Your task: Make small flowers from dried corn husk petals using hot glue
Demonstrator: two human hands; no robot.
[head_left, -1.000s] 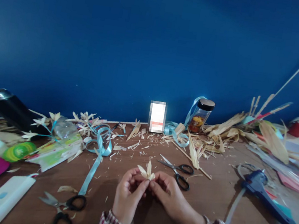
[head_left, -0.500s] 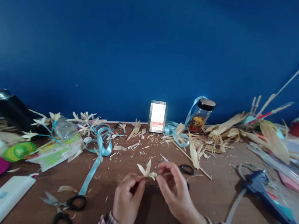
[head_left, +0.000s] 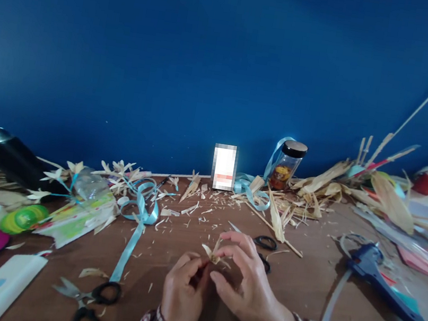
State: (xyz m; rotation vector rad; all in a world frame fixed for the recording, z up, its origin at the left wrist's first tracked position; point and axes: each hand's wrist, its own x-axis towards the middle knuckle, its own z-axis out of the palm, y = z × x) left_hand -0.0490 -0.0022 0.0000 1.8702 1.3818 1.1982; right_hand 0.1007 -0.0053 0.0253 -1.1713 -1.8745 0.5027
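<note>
The blue wall (head_left: pixel 173 58) backs a brown table (head_left: pixel 296 283), whose bare patch under the wrists leaves both hands room to turn and tilt. The pile of husks (head_left: pixel 321 184) lies back by the wall, and the glue gun (head_left: pixel 367 264) rests to the right, well apart from the fingers. One pair of scissors (head_left: pixel 234 227) lies just beyond the right hand (head_left: pixel 250 281), partly hidden by it, so that hand should lift clear before moving outward. Its thumb and fingers stand apart, the fingers curled at the far side of the work; whether a fingertip touches, I cannot tell. The left hand (head_left: pixel 184 287) is closed in a pinch on the base of a pale flower (head_left: pixel 214 259), which sits between the two hands, raised above the tabletop. A firm, still pinch there seems best. The petals (head_left: pixel 206 250) look thin and dry: better to press each lightly near its root, since pulling the tip could split it.
</note>
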